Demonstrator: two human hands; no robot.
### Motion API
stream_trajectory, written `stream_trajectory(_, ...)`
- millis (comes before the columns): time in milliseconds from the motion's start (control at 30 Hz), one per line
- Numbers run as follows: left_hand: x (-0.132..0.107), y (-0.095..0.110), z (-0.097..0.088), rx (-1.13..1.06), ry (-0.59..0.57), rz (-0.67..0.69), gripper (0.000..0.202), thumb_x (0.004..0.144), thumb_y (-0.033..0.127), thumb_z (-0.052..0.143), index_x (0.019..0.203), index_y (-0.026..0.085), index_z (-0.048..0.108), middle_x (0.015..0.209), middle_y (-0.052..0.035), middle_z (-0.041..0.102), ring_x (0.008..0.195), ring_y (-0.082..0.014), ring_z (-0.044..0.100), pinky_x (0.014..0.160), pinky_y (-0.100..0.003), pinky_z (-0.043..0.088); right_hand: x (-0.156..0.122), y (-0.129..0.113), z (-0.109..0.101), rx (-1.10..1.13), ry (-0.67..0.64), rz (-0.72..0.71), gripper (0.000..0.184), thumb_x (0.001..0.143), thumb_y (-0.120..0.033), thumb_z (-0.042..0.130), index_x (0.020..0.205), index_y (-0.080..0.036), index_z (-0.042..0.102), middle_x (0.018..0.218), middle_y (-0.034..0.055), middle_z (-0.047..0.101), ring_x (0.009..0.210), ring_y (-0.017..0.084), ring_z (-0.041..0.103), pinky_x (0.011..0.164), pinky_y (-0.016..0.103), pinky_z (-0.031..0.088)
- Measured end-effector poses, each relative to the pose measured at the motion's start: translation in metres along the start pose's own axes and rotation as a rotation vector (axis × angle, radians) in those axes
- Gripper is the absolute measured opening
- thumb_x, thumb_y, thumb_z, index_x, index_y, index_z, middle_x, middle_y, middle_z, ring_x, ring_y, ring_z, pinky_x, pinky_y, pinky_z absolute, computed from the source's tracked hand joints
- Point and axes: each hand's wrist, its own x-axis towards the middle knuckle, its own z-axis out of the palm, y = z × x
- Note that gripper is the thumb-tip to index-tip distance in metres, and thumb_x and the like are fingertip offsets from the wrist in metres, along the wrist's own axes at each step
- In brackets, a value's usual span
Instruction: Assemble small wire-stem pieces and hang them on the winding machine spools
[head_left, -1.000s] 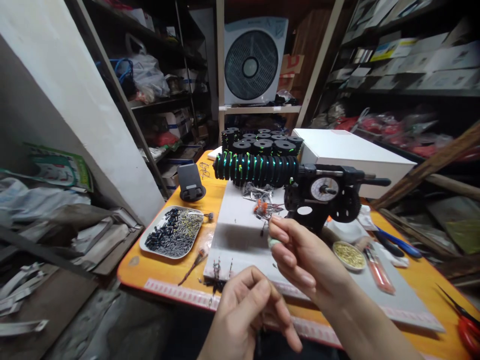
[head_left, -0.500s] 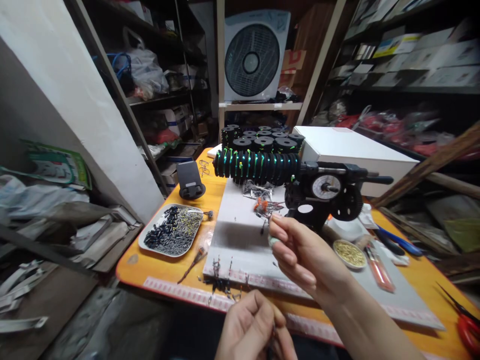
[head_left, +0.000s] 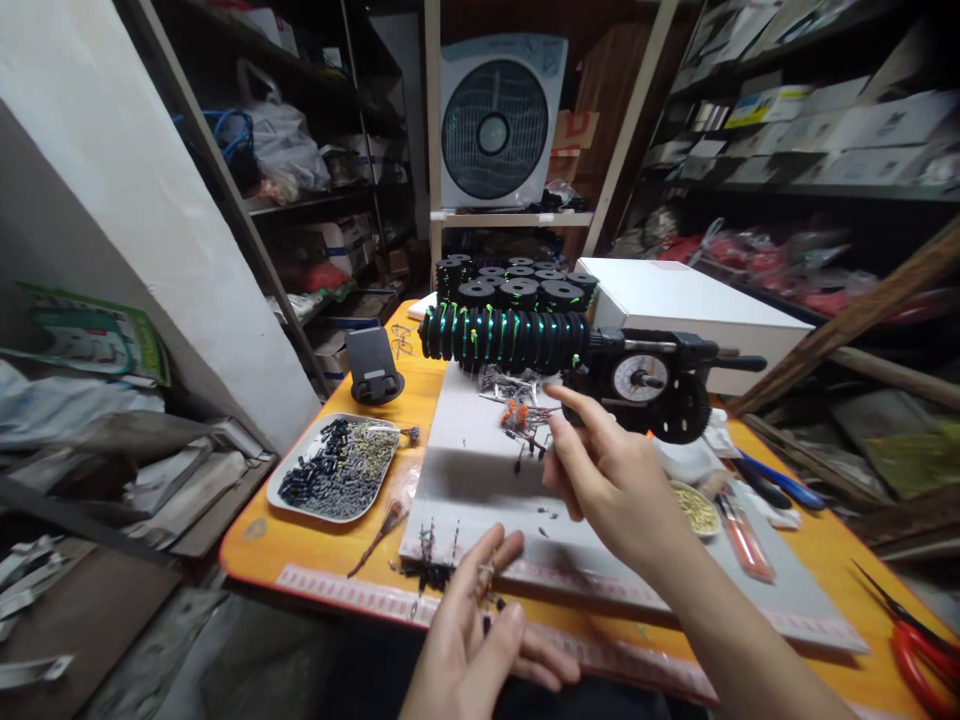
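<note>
My right hand (head_left: 604,470) is raised over the white board (head_left: 480,470), fingers spread, forefinger stretched toward the black winding machine (head_left: 649,380); nothing shows in it. My left hand (head_left: 472,645) is low at the table's front edge, its finger and thumb tips pinched on a small dark wire-legged part (head_left: 486,598). More such parts (head_left: 431,570) lie in a cluster on the board's near edge. A row of black bobbins with green wire (head_left: 502,335) sits on the machine's shaft. Small orange parts (head_left: 517,412) lie on the board beyond my right hand.
A metal tray (head_left: 300,505) of small black and grey parts sits at the left on the orange table (head_left: 247,545). A phone stand (head_left: 373,368), stacked black bobbins (head_left: 517,282), a white box (head_left: 682,300), a small dish (head_left: 697,510), blue pliers (head_left: 780,485) and red scissors (head_left: 919,645) surround the board.
My right hand has uncurled from a closed pinch and reached forward toward the machine. My left hand has risen and opened somewhat, fingertips now up at the board's edge.
</note>
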Motion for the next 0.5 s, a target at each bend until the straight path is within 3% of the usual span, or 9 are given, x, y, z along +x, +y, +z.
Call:
stream_trajectory(67,-0.006,-0.004,-0.008,0.178,0.062,0.046,0.075,0.082,0.054,0.065,0.144,0.029,0.033,0.160,-0.0242,0.016,0.076,-0.0203,0.074,0.064,-0.029,0.059,0.011,0.000,0.003,0.009,0.009,-0.019,0.039,0.093,-0.031,0.053,0.129,-0.019,0.054,0.054,-0.0035,0.062,0.035,0.011,0.048,0.040,0.023,0.038)
stream_trajectory(133,-0.013,-0.005,-0.015,0.384,0.131,0.058,0.079,0.084,0.053,0.063,0.149,0.029,0.026,0.161,-0.0244,0.014,0.075,-0.0182,0.073,0.061,-0.027,0.058,0.021,0.000,0.006,0.020,-0.005,-0.036,0.023,0.090,-0.027,0.056,0.111,-0.020,0.064,0.050,-0.0035,0.060,0.034,0.012,0.047,0.037,0.022,0.035)
stream_trajectory(167,-0.017,-0.003,-0.018,0.484,0.167,0.056,0.078,0.085,0.050,0.062,0.150,0.030,0.025,0.161,-0.0241,0.017,0.069,-0.0154,0.072,0.057,-0.025,0.057,0.025,0.000,0.008,0.025,-0.017,-0.039,0.012,0.089,-0.025,0.057,0.094,-0.020,0.067,0.047,-0.0032,0.059,0.034,0.011,0.047,0.037,0.022,0.033)
stream_trajectory(233,-0.025,0.003,-0.021,0.646,0.235,0.068,0.069,0.089,0.042,0.061,0.149,0.033,0.028,0.157,-0.0224,0.031,0.052,-0.0087,0.067,0.046,-0.021,0.051,0.027,-0.001,0.009,0.034,-0.043,-0.032,0.022,0.088,-0.026,0.058,0.067,-0.020,0.060,0.044,-0.0026,0.055,0.033,0.010,0.045,0.036,0.021,0.031)
stream_trajectory(333,-0.030,0.021,-0.017,0.733,0.330,0.148,0.048,0.091,0.036,0.058,0.137,0.032,0.047,0.138,-0.0155,0.057,0.035,-0.0021,0.052,0.038,-0.019,0.041,0.019,-0.005,0.004,0.076,-0.090,0.009,0.031,0.092,-0.037,0.055,0.066,-0.019,0.057,0.046,-0.0027,0.054,0.032,0.007,0.042,0.034,0.019,0.030)
stream_trajectory(433,-0.020,0.041,-0.002,0.710,0.374,0.319,0.025,0.090,0.029,0.060,0.114,0.026,0.065,0.115,-0.0080,0.068,0.050,-0.0071,0.057,0.053,-0.021,0.047,0.007,-0.012,-0.005,0.163,-0.159,0.056,0.035,0.095,-0.047,0.049,0.077,-0.019,0.058,0.050,-0.0037,0.055,0.031,0.005,0.041,0.033,0.017,0.031)
stream_trajectory(500,-0.007,0.052,0.011,0.709,0.337,0.423,0.020,0.089,0.024,0.059,0.107,0.024,0.069,0.111,-0.0073,0.067,0.081,-0.0163,0.064,0.071,-0.023,0.049,0.000,-0.017,-0.011,0.265,-0.225,0.102,0.038,0.094,-0.051,0.049,0.078,-0.018,0.059,0.049,-0.0041,0.054,0.030,0.004,0.039,0.031,0.016,0.028)
